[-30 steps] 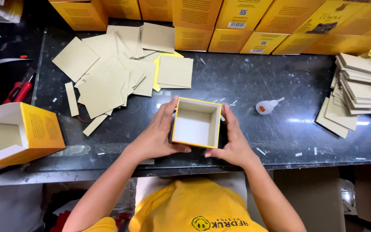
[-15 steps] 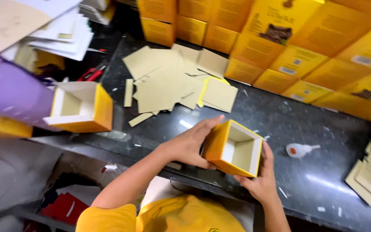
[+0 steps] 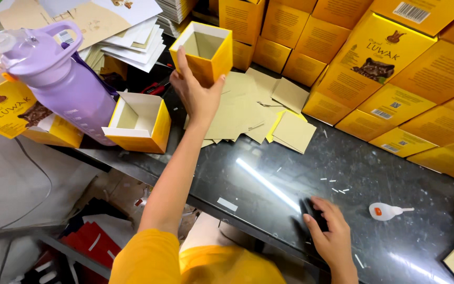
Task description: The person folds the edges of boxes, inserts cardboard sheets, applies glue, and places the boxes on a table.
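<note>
Left hand (image 3: 198, 94) is up over the far side of the dark worktop (image 3: 342, 173), fingers spread and clamped around an open yellow box (image 3: 203, 50), above the loose card pieces (image 3: 248, 105). Right hand (image 3: 329, 234) rests fingers-down, slightly curled, on the worktop's near edge, holding nothing.

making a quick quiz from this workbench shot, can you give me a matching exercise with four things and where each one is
Things:
1. open yellow box
2. purple bottle
3. small glue bottle
4. second open yellow box

Places:
A. lying on the dark counter near the right hand
B. held up in the left hand
C. resting at the counter's left edge
D. standing far left, beside the open box

Pairs: 1-B, 2-D, 3-A, 4-C
</note>
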